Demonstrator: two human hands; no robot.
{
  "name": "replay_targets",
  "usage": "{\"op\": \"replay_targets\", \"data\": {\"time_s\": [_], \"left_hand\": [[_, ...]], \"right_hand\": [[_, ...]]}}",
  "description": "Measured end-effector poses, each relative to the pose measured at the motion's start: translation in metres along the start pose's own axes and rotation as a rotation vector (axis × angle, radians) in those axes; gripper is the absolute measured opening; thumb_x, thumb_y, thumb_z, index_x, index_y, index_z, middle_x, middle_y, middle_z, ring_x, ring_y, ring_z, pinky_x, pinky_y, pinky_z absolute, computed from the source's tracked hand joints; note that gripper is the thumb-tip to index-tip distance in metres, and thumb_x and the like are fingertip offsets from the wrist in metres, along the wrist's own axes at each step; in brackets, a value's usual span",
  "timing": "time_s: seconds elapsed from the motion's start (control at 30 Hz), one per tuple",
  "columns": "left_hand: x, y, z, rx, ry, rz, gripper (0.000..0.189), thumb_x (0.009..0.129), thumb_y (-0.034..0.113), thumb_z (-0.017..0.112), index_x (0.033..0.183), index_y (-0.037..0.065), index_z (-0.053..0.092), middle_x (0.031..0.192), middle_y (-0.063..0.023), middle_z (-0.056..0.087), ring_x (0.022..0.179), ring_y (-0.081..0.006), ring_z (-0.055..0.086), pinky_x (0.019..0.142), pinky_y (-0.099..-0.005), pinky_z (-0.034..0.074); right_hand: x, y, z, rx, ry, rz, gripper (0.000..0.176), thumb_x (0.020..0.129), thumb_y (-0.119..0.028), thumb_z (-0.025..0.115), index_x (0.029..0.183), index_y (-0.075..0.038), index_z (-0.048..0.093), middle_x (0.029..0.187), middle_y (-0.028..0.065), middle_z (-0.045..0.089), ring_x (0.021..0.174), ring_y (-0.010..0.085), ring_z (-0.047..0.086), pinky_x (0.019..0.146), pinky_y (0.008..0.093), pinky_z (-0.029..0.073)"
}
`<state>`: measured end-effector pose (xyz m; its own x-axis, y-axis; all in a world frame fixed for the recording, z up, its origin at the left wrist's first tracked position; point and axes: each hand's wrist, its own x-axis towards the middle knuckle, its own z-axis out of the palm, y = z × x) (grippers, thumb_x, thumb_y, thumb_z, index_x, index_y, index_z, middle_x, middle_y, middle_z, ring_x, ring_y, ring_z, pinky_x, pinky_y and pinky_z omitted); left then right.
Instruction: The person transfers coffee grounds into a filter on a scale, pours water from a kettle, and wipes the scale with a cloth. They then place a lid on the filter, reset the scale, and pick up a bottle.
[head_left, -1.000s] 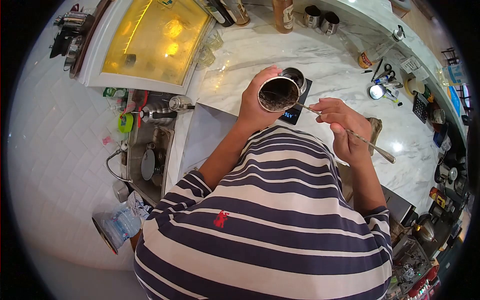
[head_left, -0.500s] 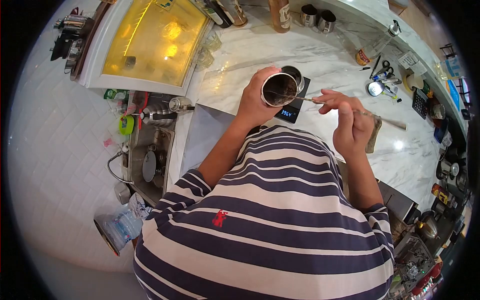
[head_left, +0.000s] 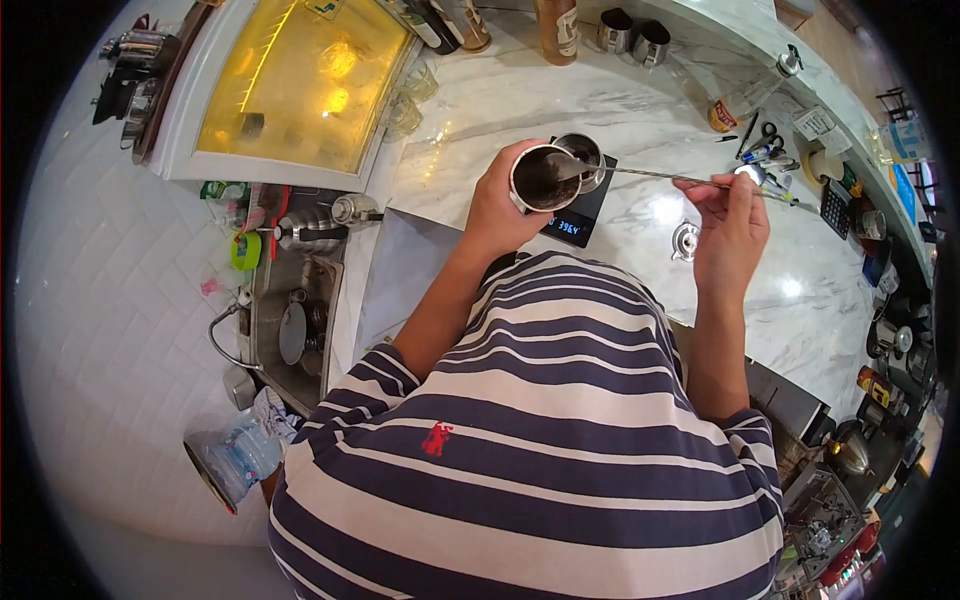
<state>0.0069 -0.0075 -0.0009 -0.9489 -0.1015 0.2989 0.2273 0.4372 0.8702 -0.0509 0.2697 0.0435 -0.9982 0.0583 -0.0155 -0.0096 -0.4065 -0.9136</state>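
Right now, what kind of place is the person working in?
Probably a café or bar counter: a marble worktop with a digital scale, bottles at the back, and a long bar spoon at a metal cup.

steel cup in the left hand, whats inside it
Dark residue coats the inside of the round steel cup; the long metal spoon rests at its rim. Bottom unclear.

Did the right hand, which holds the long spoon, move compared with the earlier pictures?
Yes. The right hand with the long spoon went farther from the scale, outward across the marble counter.
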Motion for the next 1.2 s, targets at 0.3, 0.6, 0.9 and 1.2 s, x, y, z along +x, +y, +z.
{"op": "replay_targets", "data": {"time_s": [0.3, 0.6, 0.9, 1.2], "left_hand": [[-0.001, -0.015, -0.008, -0.072, 0.034, -0.088, 0.081, 0.075, -0.003, 0.089, 0.143, 0.002, 0.046, 0.141, -0.0163, 0.065, 0.127, -0.0246, 0.067, 0.109, -0.0381, 0.053], [0.002, -0.036, -0.029, -0.088, 0.025, -0.143, 0.085, 0.075, 0.0, 0.09, 0.146, 0.003, 0.044, 0.135, -0.0146, 0.064, 0.125, -0.0233, 0.066, 0.108, -0.0381, 0.053], [0.021, -0.053, -0.057, -0.096, -0.053, -0.122, 0.085, 0.077, 0.001, 0.09, 0.148, 0.003, 0.044, 0.133, -0.0153, 0.065, 0.124, -0.0235, 0.067, 0.108, -0.0384, 0.053], [0.042, -0.08, -0.074, -0.063, -0.178, -0.12, 0.082, 0.079, 0.01, 0.091, 0.147, 0.004, 0.045, 0.13, -0.0169, 0.07, 0.123, -0.0253, 0.069, 0.107, -0.0391, 0.052]], "right_hand": [[-0.001, 0.0, -0.019, -0.019, 0.163, -0.094, 0.032, 0.117, -0.025, 0.045, 0.11, 0.002, 0.059, 0.087, 0.0194, 0.075, 0.095, 0.0371, 0.078, 0.099, 0.0454, 0.06], [-0.02, 0.037, 0.012, -0.38, 0.151, -0.209, 0.036, 0.117, -0.019, 0.042, 0.109, 0.008, 0.065, 0.097, 0.0163, 0.077, 0.098, 0.0266, 0.077, 0.098, 0.0353, 0.057], [-0.057, 0.049, 0.048, -0.679, 0.238, -0.318, 0.032, 0.116, -0.016, 0.046, 0.11, 0.004, 0.07, 0.1, 0.0132, 0.081, 0.095, 0.0186, 0.075, 0.095, 0.0315, 0.054], [-0.074, 0.042, 0.08, -0.72, 0.411, -0.422, 0.034, 0.117, -0.019, 0.043, 0.111, 0.004, 0.068, 0.097, 0.015, 0.081, 0.097, 0.0209, 0.077, 0.099, 0.0357, 0.054]]}}
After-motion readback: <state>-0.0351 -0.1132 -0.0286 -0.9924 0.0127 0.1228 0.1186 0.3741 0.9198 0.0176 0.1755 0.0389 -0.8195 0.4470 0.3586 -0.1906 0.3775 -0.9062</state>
